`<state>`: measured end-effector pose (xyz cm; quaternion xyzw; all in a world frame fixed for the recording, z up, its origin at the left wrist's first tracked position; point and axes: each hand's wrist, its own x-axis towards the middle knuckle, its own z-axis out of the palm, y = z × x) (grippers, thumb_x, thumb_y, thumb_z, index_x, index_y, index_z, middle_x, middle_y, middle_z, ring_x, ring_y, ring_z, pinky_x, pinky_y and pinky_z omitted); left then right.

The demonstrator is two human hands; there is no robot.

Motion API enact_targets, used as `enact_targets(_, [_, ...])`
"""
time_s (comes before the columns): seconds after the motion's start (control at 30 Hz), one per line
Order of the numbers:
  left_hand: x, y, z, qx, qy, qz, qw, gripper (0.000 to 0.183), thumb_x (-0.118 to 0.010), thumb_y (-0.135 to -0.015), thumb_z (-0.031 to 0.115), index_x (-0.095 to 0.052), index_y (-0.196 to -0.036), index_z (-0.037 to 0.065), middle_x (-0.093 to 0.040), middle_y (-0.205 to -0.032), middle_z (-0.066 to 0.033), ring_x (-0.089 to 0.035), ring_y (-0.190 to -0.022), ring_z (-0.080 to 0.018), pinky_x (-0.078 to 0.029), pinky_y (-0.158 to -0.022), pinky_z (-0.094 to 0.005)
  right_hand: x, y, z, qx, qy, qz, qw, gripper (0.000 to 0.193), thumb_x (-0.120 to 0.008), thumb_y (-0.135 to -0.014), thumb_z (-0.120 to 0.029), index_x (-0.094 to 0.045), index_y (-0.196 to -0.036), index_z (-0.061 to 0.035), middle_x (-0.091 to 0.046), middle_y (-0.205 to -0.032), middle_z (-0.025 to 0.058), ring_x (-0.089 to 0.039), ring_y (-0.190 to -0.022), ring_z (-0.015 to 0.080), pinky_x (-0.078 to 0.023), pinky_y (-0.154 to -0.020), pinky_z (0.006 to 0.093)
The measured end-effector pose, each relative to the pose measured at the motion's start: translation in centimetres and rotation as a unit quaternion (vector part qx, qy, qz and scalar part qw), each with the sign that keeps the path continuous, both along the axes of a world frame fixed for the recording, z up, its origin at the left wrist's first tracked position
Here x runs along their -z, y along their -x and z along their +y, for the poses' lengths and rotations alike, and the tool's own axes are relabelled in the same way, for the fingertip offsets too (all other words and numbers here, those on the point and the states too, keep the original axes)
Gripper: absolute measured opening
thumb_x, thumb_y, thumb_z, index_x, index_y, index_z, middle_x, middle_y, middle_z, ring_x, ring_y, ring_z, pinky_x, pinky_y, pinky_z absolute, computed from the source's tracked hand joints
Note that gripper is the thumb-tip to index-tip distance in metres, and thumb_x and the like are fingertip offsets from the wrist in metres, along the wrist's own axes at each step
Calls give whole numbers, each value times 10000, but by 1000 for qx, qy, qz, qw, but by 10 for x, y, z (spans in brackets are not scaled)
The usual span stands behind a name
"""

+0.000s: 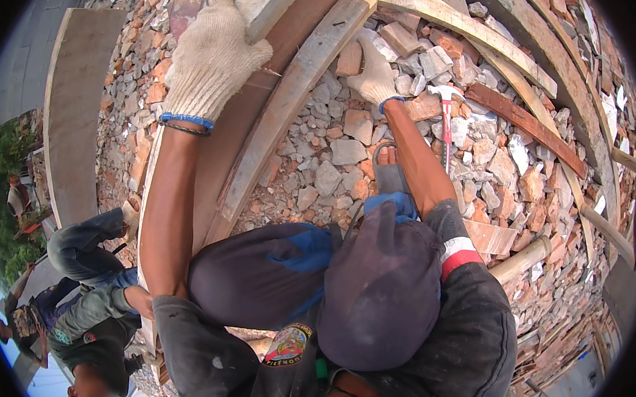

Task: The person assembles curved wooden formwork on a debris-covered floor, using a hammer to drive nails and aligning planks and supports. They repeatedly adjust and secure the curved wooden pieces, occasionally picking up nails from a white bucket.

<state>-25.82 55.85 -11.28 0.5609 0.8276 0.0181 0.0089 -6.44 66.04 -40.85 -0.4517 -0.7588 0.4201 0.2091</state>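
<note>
My left hand (214,57), in a cream knitted glove with a blue cuff, is closed over a pale wooden beam (270,5). Its thumb lies toward the brown board inside the beam; the fingertips are hidden. Across from it, my right hand (376,77) wears a matching glove and is closed on a small broken brick (350,59), just beside a second wooden beam (295,99). To the right of that hand, a claw hammer (447,123) with a red and white handle lies on the rubble.
Broken brick and concrete rubble (326,177) covers the ground. Long planks (481,34) and a reddish-brown wooden strip (526,124) lie at the right. A wide board (79,111) lies at the left. Another person (99,316) sits close by at the lower left.
</note>
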Motion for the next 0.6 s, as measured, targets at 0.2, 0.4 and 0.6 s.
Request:
enact_targets(0.2, [3, -1, -1, -2, -5, -14, 1000, 686, -773, -776, 270, -553, -1317, -90, -746, -1000, -293, -754, -963, -416, -591, -877, -498, -15, 2, 16, -74, 127, 45, 988, 1025, -829, -701, -158, -326, -1589, -66, -599, -1412, 308, -579, -1310, 485, -504, -1078, 482])
enact_targets(0.4, [3, 0, 0, 13, -17, -9, 1000, 716, -776, -768, 280, -544, -1329, -100, -743, -994, -289, -748, -970, -425, -580, -894, -505, 1, 19, -10, 46, -18, -28, 998, 930, -874, -700, -260, -463, -1506, -45, -612, -1397, 279, -600, -1294, 421, -497, -1079, 455])
enact_targets(0.6, [6, 2, -2, -2, -12, -16, 1000, 702, -790, -752, 279, -549, -1289, -103, -731, -976, -299, -744, -950, -433, -600, -841, -500, 0, 11, -3, 44, 39, 13, 998, 713, -828, -737, -379, -637, -1340, -50, -728, -1165, 241, -701, -1120, 409, -553, -975, 454])
